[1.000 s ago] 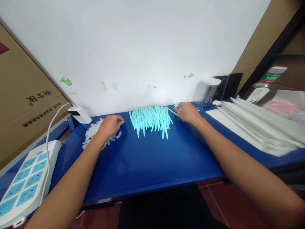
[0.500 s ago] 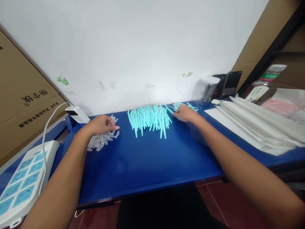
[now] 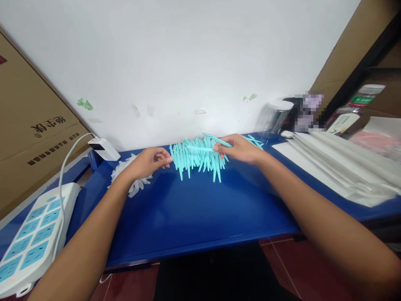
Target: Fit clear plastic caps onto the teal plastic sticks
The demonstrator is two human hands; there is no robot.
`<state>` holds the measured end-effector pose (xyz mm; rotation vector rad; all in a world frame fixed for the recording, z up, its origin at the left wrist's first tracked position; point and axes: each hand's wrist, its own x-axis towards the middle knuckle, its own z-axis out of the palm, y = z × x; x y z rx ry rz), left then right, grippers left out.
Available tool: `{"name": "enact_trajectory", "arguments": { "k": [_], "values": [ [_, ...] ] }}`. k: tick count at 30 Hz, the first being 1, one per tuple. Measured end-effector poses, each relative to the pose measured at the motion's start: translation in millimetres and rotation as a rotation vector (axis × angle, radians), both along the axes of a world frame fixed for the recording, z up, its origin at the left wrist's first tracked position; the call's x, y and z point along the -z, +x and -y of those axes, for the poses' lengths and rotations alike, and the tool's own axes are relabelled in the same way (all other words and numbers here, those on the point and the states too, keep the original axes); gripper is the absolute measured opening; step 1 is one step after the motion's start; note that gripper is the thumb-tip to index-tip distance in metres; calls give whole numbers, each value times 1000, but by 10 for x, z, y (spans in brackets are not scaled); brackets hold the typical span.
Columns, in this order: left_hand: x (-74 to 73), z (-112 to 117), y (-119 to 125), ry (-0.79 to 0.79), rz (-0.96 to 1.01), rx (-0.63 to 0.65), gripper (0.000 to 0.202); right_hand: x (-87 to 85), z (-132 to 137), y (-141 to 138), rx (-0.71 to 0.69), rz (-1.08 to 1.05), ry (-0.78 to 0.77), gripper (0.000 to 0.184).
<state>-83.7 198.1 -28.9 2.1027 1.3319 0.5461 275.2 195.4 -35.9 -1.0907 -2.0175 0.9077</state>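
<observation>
Two turquoise eyebrow razors (image 3: 216, 139) stick out to the left from my right hand (image 3: 238, 148), whose fingers are closed on their handles. Below and behind them lies a row of the same razors in a dense pile (image 3: 196, 156) on the blue table. My left hand (image 3: 153, 162) is just left of that pile, thumb and fingertips pinched together; whatever is between them is too small to make out. Under and behind my left wrist spreads a heap of small translucent plastic caps (image 3: 138, 184), partly hidden by the hand.
More loose razors (image 3: 255, 141) lie behind my right wrist. A clear jar (image 3: 274, 121), a stack of white sheets or pouches (image 3: 338, 167) and a bottle (image 3: 354, 108) stand right. On the left are a white device (image 3: 105, 149), a power strip (image 3: 37, 234) and a carton (image 3: 34, 125).
My right hand has come left from the loose razors at the back with two razors in its grip. My left hand has moved right, away from the cap heap toward the razor pile.
</observation>
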Motion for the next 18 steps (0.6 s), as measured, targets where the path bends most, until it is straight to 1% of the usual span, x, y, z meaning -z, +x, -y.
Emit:
{"name": "enact_trajectory", "arguments": {
  "k": [2, 4, 8, 10, 13, 18],
  "values": [
    [20, 30, 112, 35, 144, -2, 40, 11, 10, -30, 14, -45, -44, 45],
    [58, 46, 196, 95, 246, -28, 41, 21, 15, -58, 31, -91, -93, 45],
    [152, 56, 283, 291, 344, -134, 36, 0, 50, -116, 34, -175, -241, 44],
    [183, 61, 302, 358, 363, -169, 32, -21, 72, -137, 23, -210, -312, 42],
    [202, 81, 325, 392, 388, -183, 31, -41, 91, -153, -5, -234, -347, 42],
    [227, 174, 432, 386, 425, -158, 29, -18, 121, -185, -34, -223, -334, 43]
  ]
}}
